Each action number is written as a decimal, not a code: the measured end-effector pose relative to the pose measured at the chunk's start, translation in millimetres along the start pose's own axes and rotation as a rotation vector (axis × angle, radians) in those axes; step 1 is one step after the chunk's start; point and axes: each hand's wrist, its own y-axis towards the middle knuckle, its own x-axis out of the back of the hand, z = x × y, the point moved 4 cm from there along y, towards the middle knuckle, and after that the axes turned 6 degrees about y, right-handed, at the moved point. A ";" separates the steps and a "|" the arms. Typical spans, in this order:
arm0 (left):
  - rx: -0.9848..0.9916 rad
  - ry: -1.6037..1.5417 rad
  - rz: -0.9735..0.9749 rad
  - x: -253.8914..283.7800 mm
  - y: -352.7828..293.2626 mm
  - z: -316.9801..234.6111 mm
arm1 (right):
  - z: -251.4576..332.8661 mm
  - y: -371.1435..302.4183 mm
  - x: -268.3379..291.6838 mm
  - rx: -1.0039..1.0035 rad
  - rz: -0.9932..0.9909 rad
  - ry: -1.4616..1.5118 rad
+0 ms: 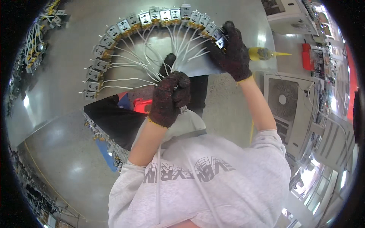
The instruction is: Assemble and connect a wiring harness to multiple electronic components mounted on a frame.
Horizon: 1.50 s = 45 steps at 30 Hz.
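Small silver metal boxes (123,26) with brass-coloured bases stand in a curved row on the grey metal table. White wires (131,64) run inward from them and gather into one bundle. My left hand (169,98), in a dark knitted glove, is closed around that bundle near the table's front edge. At the right end of the row, my gloved right hand (232,53) has its thumb and fingers around the last boxes, partly hiding them. A dark object (167,64) lies just beyond my left fist; its kind I cannot make out.
Beside my right hand lies a yellow bottle (260,54) with a pointed nozzle. More wired metal parts (36,49) are heaped at the far left. A red thing (142,105) shows below the table edge. Cabinets with a round fan grille (282,98) stand at the right.
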 end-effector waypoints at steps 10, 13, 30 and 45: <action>-0.022 0.104 -0.001 -13.0 -1.5 -5.7 | -13.3 -5.2 -4.6 0.272 -0.142 0.121; -0.025 0.049 0.031 -8.3 0.3 -3.7 | -9.5 -8.1 -5.6 0.351 -0.167 0.021; 0.007 0.109 -0.024 -11.6 2.0 -2.6 | 19.4 36.9 -6.9 -0.232 0.127 -0.185; 0.050 0.065 0.060 -9.4 8.5 -4.5 | 24.5 74.4 -19.3 -0.121 0.239 -0.101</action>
